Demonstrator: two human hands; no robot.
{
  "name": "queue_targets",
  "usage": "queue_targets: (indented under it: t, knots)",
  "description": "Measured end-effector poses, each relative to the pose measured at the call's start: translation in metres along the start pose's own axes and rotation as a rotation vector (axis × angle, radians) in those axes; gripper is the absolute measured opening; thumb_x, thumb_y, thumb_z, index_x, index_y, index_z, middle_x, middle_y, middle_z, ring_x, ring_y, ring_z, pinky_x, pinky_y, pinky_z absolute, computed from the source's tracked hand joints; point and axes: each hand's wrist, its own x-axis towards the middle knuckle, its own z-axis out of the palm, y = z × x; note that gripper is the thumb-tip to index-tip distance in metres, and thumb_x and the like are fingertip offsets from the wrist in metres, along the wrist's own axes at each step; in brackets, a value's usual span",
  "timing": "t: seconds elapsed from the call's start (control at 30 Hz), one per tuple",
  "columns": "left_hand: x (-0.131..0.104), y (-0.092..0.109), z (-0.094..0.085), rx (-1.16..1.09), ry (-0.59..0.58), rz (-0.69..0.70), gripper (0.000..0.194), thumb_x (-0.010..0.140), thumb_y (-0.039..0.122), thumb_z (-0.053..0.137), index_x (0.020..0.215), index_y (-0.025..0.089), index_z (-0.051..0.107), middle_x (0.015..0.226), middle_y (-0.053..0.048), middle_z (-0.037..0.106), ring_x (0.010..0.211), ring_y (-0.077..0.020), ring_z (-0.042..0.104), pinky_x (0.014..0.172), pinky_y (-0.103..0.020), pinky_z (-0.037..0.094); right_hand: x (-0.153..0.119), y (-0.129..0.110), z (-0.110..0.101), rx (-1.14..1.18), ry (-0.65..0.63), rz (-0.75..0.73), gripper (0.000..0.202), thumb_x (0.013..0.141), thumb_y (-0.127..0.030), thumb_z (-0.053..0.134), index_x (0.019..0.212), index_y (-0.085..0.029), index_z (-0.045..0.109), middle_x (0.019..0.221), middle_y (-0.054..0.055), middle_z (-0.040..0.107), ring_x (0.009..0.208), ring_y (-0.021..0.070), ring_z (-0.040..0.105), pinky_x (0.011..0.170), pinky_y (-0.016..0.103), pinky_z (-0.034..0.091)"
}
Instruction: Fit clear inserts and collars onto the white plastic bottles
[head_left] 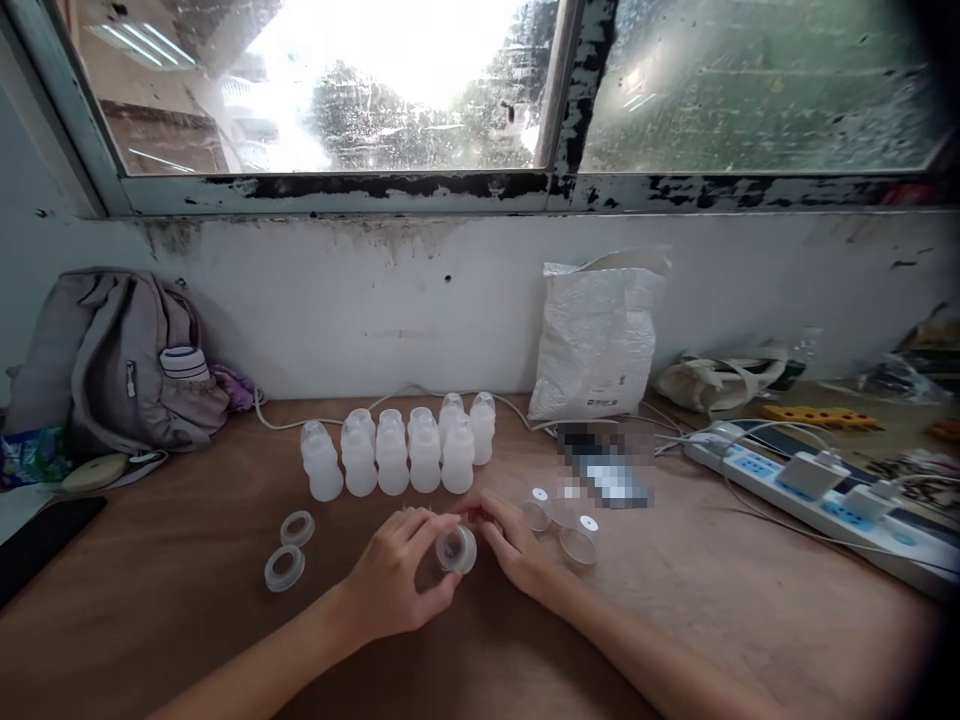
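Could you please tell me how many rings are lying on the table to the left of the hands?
2: the far ring, nearer the bottles, and the near ring, closer to the camera. Any beneath the left hand would be hidden.

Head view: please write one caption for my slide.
Left hand grips a translucent ring, right hand close by, in front of frosted bottles on a brown table.

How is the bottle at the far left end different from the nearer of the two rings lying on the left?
The bottle stands upright; the ring lies flat. The bottle is tall, the ring low. The bottle's body is cloudy white, while brown shows through the ring's middle. Both rest on the table.
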Motion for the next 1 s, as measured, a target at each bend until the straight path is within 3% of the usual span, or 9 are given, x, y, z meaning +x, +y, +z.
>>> queue_targets:
  t: [0.17, 0.5, 0.67, 0.8, 0.9, 1.0]
  knots:
    - [-0.005, -0.015, 0.017, 0.104, -0.033, -0.047, 0.043, 0.072, 0.027, 0.05, 0.115, 0.02, 0.048, 0.095, -0.008, 0.055, 0.086, -0.0224, 0.05, 0.08, -0.038, 0.041, 0.001, 0.004, 0.0, 0.006, 0.027, 0.014, 0.02, 0.077, -0.01, 0.035, 0.085, -0.019, 0.052, 0.077, 0.003, 0.054, 0.07, 0.0152, 0.049, 0.065, 0.027, 0.04]
    - [-0.004, -0.021, 0.025, 0.093, -0.114, -0.096, 0.033, 0.071, 0.028, 0.053, 0.103, 0.021, 0.053, 0.097, -0.006, 0.055, 0.09, -0.0227, 0.048, 0.086, -0.04, 0.037, -0.002, -0.01, 0.01, -0.303, -0.204, -0.226, 0.009, 0.081, -0.021, 0.043, 0.081, -0.019, 0.051, 0.079, 0.005, 0.051, 0.07, 0.0162, 0.047, 0.063, 0.027, 0.04]
    - [-0.004, -0.02, 0.021, 0.023, -0.091, -0.046, 0.034, 0.073, 0.029, 0.052, 0.107, 0.02, 0.051, 0.097, -0.006, 0.057, 0.09, -0.0217, 0.049, 0.087, -0.039, 0.037, -0.001, -0.008, 0.01, -0.111, -0.133, -0.101, 0.011, 0.083, -0.025, 0.042, 0.081, -0.018, 0.05, 0.077, 0.004, 0.049, 0.068, 0.0143, 0.047, 0.061, 0.025, 0.04]
    - [-0.007, -0.021, 0.019, -0.043, -0.005, -0.026, 0.035, 0.078, 0.029, 0.047, 0.112, 0.018, 0.047, 0.097, -0.008, 0.058, 0.086, -0.0202, 0.051, 0.083, -0.037, 0.039, 0.003, -0.009, 0.014, 0.192, -0.025, 0.135, 0.021, 0.084, -0.034, 0.041, 0.072, -0.018, 0.047, 0.068, 0.001, 0.048, 0.061, 0.0118, 0.046, 0.055, 0.023, 0.039]
    - [-0.007, -0.022, 0.019, -0.115, 0.036, -0.097, 0.021, 0.082, 0.025, 0.04, 0.097, 0.018, 0.053, 0.085, -0.005, 0.06, 0.076, -0.0162, 0.054, 0.076, -0.03, 0.043, 0.006, -0.012, 0.015, 0.428, -0.034, 0.295, 0.024, 0.085, -0.04, 0.037, 0.08, -0.018, 0.047, 0.064, -0.001, 0.049, 0.055, 0.0109, 0.046, 0.051, 0.023, 0.039]
    - [-0.004, -0.022, 0.019, -0.195, 0.058, -0.235, 0.019, 0.083, 0.028, 0.039, 0.087, 0.018, 0.055, 0.074, -0.002, 0.06, 0.065, -0.0129, 0.054, 0.06, -0.023, 0.043, 0.004, -0.016, 0.015, 0.422, 0.006, 0.284, 0.025, 0.086, -0.04, 0.036, 0.099, -0.02, 0.042, 0.067, -0.001, 0.052, 0.054, 0.0116, 0.048, 0.05, 0.023, 0.041]
